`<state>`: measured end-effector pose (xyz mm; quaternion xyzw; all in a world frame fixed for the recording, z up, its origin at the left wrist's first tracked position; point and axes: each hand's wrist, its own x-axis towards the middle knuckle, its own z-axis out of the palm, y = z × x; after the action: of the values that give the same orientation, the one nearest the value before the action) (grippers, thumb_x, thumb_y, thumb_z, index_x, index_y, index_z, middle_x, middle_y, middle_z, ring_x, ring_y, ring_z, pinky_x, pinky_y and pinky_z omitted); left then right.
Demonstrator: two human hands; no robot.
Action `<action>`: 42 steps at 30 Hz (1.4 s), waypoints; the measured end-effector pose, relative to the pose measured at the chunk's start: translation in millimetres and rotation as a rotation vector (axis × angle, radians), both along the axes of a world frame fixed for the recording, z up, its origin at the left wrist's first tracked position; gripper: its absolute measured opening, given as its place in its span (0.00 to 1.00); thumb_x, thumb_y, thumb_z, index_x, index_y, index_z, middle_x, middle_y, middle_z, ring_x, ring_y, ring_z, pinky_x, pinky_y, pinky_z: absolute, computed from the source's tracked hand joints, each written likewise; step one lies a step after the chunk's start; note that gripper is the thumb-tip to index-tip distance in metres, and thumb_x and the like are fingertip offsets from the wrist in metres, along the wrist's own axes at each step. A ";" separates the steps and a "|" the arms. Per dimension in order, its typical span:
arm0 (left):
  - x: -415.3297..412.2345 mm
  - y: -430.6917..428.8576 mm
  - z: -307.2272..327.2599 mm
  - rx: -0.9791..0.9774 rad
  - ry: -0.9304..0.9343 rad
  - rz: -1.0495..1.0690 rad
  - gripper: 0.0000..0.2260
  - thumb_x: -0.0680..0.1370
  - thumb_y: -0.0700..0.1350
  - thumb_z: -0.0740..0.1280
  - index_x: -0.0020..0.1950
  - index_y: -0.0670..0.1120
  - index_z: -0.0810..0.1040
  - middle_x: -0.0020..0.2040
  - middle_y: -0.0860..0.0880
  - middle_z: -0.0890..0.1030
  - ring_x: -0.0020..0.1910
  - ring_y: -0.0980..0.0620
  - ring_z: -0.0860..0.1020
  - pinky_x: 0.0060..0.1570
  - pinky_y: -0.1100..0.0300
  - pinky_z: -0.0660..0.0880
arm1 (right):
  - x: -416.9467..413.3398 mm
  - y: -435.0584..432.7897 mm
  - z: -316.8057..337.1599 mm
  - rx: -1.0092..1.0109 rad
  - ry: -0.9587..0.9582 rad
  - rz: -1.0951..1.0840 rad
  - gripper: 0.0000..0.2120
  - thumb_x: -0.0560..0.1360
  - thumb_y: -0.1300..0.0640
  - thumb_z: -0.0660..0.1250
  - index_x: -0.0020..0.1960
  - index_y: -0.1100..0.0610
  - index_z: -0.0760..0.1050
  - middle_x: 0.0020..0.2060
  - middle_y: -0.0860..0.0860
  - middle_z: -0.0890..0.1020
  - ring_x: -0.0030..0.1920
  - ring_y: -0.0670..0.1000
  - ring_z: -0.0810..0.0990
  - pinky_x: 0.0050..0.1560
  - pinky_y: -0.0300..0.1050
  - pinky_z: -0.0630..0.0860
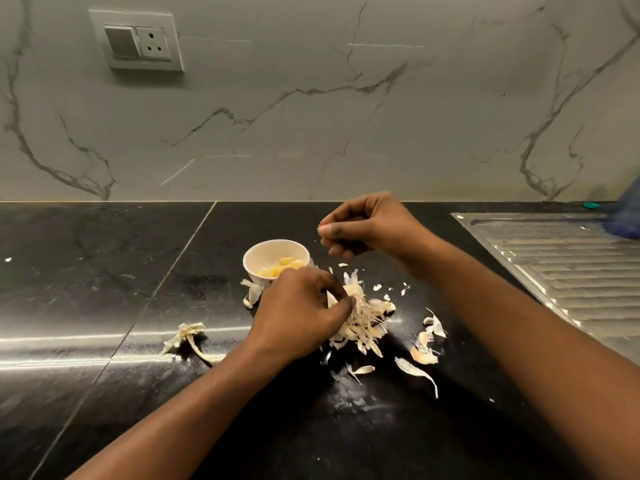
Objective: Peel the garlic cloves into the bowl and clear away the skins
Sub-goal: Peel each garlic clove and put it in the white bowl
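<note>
I see my left grip (301, 306) low over the desk (104, 271), its fingers curled and its thumb tip pressed into the heap of skins (363, 323), pinching the papery shreds at the heap's near-left edge. My right grip (363, 226) is held up off the desk, behind and to the right of the left one. Its fingers are curled in and the thumb lies against the forefinger. I see only a pale speck at that fingertip and cannot tell whether anything is pinched there.

Just behind the left grip stands the small white bowl (250, 261), upright, with yellowish peeled cloves (284, 266) lying in its bottom. One curl of skin (252, 292) lies against the bowl's near-left side. More loose skins (427, 341) are scattered on the desk to the right of the heap, some well apart from it, and a dried stalk piece (187, 336) lies alone to the left, near my left forearm.

Further right, a ribbed steel drainboard (571, 271) is set into the desk, with a blue thing (627, 216) at its far edge, cut off by the frame. On the marble wall behind, top left, is a switch and socket plate (143, 39).
</note>
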<state>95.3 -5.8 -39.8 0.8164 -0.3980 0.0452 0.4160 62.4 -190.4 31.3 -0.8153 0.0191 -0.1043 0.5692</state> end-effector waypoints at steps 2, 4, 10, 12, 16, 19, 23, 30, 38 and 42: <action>-0.3 -1.2 -1.7 0.000 -0.002 -0.014 0.06 0.75 0.54 0.76 0.42 0.53 0.87 0.24 0.55 0.74 0.23 0.58 0.70 0.30 0.63 0.62 | -23.7 -20.5 1.4 0.034 0.011 0.071 0.09 0.77 0.61 0.76 0.56 0.64 0.85 0.48 0.61 0.88 0.42 0.55 0.86 0.43 0.44 0.84; -2.6 -2.4 -3.5 -0.007 0.001 -0.044 0.06 0.76 0.53 0.77 0.41 0.53 0.86 0.23 0.55 0.73 0.22 0.58 0.69 0.30 0.62 0.62 | -44.0 -37.8 -3.6 0.042 0.057 0.144 0.09 0.76 0.62 0.76 0.56 0.64 0.85 0.48 0.63 0.87 0.40 0.55 0.85 0.41 0.44 0.84; -8.9 -1.0 -1.5 -0.032 -0.049 -0.190 0.03 0.77 0.48 0.78 0.43 0.53 0.86 0.25 0.53 0.75 0.24 0.57 0.71 0.31 0.59 0.70 | -70.0 -61.9 -20.2 0.003 0.248 0.302 0.07 0.77 0.64 0.75 0.54 0.64 0.86 0.42 0.61 0.86 0.35 0.52 0.84 0.38 0.44 0.83; -9.9 -1.5 -2.0 -0.037 -0.078 -0.207 0.03 0.77 0.48 0.77 0.43 0.53 0.86 0.25 0.52 0.75 0.24 0.56 0.71 0.31 0.59 0.71 | -76.0 -64.5 -18.1 -0.099 0.348 0.361 0.07 0.77 0.64 0.76 0.54 0.64 0.86 0.41 0.61 0.87 0.35 0.52 0.84 0.39 0.45 0.83; -12.5 -2.2 -2.6 -0.054 -0.093 -0.213 0.03 0.78 0.45 0.76 0.44 0.53 0.87 0.25 0.52 0.74 0.25 0.55 0.71 0.33 0.64 0.68 | -84.2 -61.1 -11.4 -0.300 0.524 0.402 0.07 0.74 0.60 0.80 0.51 0.61 0.87 0.40 0.62 0.86 0.35 0.52 0.84 0.40 0.44 0.83; -11.2 -2.3 -2.6 -0.048 -0.090 -0.208 0.04 0.78 0.43 0.74 0.47 0.52 0.87 0.25 0.52 0.73 0.25 0.55 0.71 0.34 0.67 0.67 | -85.5 -53.6 -10.9 -0.442 0.633 0.392 0.09 0.73 0.56 0.82 0.50 0.58 0.87 0.40 0.59 0.87 0.36 0.51 0.84 0.39 0.42 0.82; -12.1 -0.9 -0.7 -0.060 -0.045 -0.225 0.08 0.75 0.45 0.69 0.47 0.52 0.88 0.25 0.54 0.72 0.25 0.56 0.69 0.32 0.69 0.65 | -81.2 -47.7 -16.1 -0.533 0.687 0.399 0.12 0.72 0.55 0.83 0.51 0.60 0.85 0.41 0.58 0.88 0.36 0.50 0.83 0.37 0.41 0.81; -8.3 -0.5 1.8 -0.089 -0.053 -0.249 0.08 0.79 0.45 0.73 0.39 0.51 0.86 0.27 0.48 0.76 0.26 0.46 0.72 0.29 0.59 0.66 | -80.3 -50.9 -11.6 -0.306 0.352 0.356 0.10 0.74 0.57 0.80 0.50 0.62 0.84 0.36 0.59 0.84 0.31 0.51 0.78 0.34 0.42 0.76; -7.2 -0.8 0.9 -0.138 -0.094 -0.223 0.05 0.74 0.44 0.80 0.45 0.52 0.88 0.34 0.59 0.82 0.25 0.57 0.69 0.29 0.70 0.62 | -68.6 -44.4 -27.0 -0.111 -0.005 0.216 0.11 0.75 0.63 0.79 0.54 0.66 0.84 0.43 0.64 0.87 0.42 0.60 0.87 0.46 0.47 0.86; -8.7 -1.5 1.6 -0.202 -0.043 -0.215 0.06 0.73 0.46 0.81 0.48 0.48 0.88 0.28 0.65 0.78 0.23 0.58 0.67 0.27 0.69 0.61 | -64.2 -39.9 -33.6 -0.093 -0.081 0.203 0.11 0.74 0.64 0.79 0.54 0.66 0.84 0.43 0.62 0.88 0.42 0.60 0.88 0.47 0.47 0.86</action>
<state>86.6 -7.3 -38.2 0.7217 -0.4854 0.0576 0.4901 -1.8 -230.3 -2.3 -0.8337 -0.0915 -0.0799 0.5386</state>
